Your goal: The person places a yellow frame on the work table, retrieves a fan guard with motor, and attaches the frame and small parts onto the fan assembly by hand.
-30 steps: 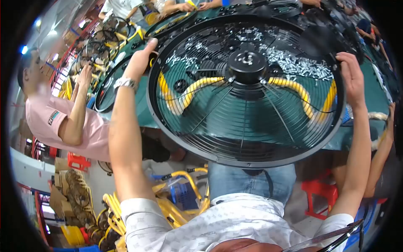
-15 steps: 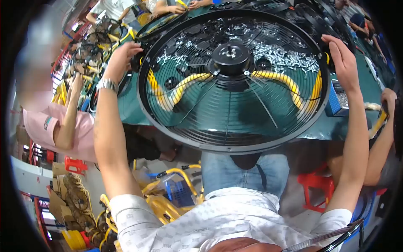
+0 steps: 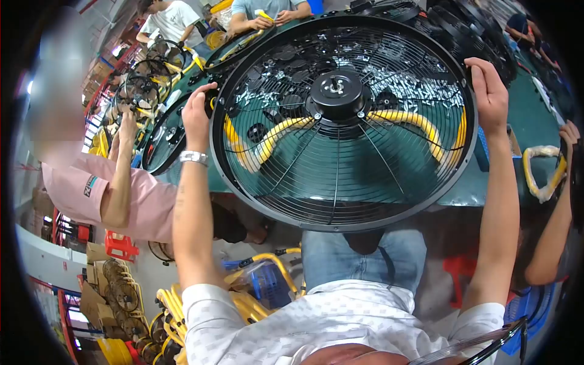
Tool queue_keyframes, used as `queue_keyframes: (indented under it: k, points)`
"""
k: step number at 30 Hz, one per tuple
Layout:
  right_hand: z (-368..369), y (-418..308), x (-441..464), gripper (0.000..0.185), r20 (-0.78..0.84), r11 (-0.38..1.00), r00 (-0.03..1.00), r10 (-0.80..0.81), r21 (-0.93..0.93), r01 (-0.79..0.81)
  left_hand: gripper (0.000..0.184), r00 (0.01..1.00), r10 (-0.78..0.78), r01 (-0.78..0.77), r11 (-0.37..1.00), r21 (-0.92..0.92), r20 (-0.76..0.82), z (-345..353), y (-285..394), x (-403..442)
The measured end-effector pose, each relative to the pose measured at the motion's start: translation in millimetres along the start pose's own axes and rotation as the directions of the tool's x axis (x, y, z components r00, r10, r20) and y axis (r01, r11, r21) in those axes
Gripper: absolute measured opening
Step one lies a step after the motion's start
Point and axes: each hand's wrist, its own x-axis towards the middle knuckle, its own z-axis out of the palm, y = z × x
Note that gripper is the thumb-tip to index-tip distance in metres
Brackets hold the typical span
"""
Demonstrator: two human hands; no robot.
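Observation:
A large round black fan housing with a wire grille is tilted toward me above the green table, its motor in the middle. My left hand holds the left side of its rim, fingers pointing up along it. At the right side my right hand grips the rim with the thumb inward; part of that grip is hidden behind the rim. Through the grille shows a curved yellow tube, partly in clear wrap. Many loose silver screws and black round parts lie behind the wires.
The green table carries another round black fan frame at left. A co-worker in a pink shirt works close by on the left. Another person's arm is at far right by a wrapped yellow tube. Yellow tubes stand below.
The fan housing and both hands have shifted slightly; my left hand now sits further right and lower against the rim. A wrapped yellow tube at far right shows more fully.

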Motion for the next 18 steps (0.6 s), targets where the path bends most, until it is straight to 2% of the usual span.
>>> queue_keyframes:
  k: [1, 2, 3, 5, 6, 7, 8, 9, 10, 11, 12, 13, 14, 16, 17, 18]
  points:
    - [1, -3, -1, 0.018, 0.000, 1.000, 1.000, 0.009, 0.023, -0.009, 0.032, 0.995, -0.069, 0.055, 0.981, 0.186, 0.071, -13, 16, 4]
    - [1, -7, -3, 0.022, -0.008, 0.993, 0.998, 0.069, 0.093, -0.068, 0.034, 0.990, -0.115, 0.098, 0.974, 0.203, 0.078, -21, 15, 16]
    - [3, -8, -4, 0.027, -0.007, 0.981, 0.999, 0.040, 0.191, -0.038, 0.041, 0.938, -0.332, 0.306, 0.926, 0.220, 0.094, -32, 2, 37]
    - [10, 7, -11, 0.032, -0.008, 0.944, 1.000, 0.016, 0.330, -0.012, 0.051, 0.800, -0.588, 0.574, 0.808, 0.129, 0.120, -26, 33, 49]
    - [13, 15, -17, 0.034, -0.003, 0.909, 0.998, 0.064, 0.414, -0.057, 0.054, 0.747, -0.653, 0.597, 0.742, 0.306, 0.126, -10, 51, 44]
    - [17, 16, -17, 0.033, -0.064, 0.946, 0.998, 0.010, 0.323, 0.012, 0.058, 0.690, -0.714, 0.590, 0.652, 0.476, 0.124, 1, 60, 40]
    - [20, 19, -17, 0.032, -0.094, 0.928, 0.992, 0.080, 0.371, -0.040, 0.049, 0.778, -0.624, 0.487, 0.673, 0.556, 0.074, 1, 42, 42]
    - [23, 21, -20, 0.031, -0.121, 0.904, 0.979, 0.162, 0.417, -0.098, 0.045, 0.930, -0.339, 0.188, 0.767, 0.614, 0.139, -3, 17, 38]
    - [26, 20, -19, 0.030, -0.117, 0.901, 0.970, 0.215, 0.406, -0.151, 0.041, 0.973, -0.025, -0.134, 0.753, 0.644, 0.231, -12, -12, 33]
    - [25, 12, -13, 0.029, -0.123, 0.896, 0.956, 0.265, 0.397, -0.198, 0.037, 0.896, 0.291, -0.444, 0.632, 0.635, 0.337, -16, -31, 28]
    - [25, 9, -10, 0.029, -0.133, 0.890, 0.940, 0.315, 0.386, -0.243, 0.030, 0.889, 0.453, -0.430, 0.771, 0.470, 0.069, 2, -31, 7]
    - [24, 10, -7, 0.029, -0.091, 0.870, 0.931, 0.355, 0.397, -0.293, 0.029, 0.882, 0.437, -0.414, 0.897, 0.152, -0.174, 16, -57, 1]
    - [21, 11, -6, 0.029, -0.055, 0.850, 0.919, 0.390, 0.404, -0.337, 0.029, 0.950, 0.230, -0.250, 0.966, -0.072, -0.209, 17, -61, 2]
    - [16, 11, -6, 0.029, -0.017, 0.826, 0.901, 0.434, 0.406, -0.391, 0.032, 0.970, 0.012, -0.104, 0.924, -0.368, -0.243, 26, -44, -6]
    - [15, 9, -7, 0.029, 0.013, 0.760, 0.868, 0.496, 0.477, -0.441, 0.031, 0.977, 0.064, -0.146, 0.896, -0.419, -0.204, 20, -54, -2]
    - [16, 3, -9, 0.029, -0.017, 0.807, 0.897, 0.441, 0.444, -0.389, 0.030, 0.990, 0.039, -0.092, 0.908, -0.410, -0.136, 11, -52, 1]
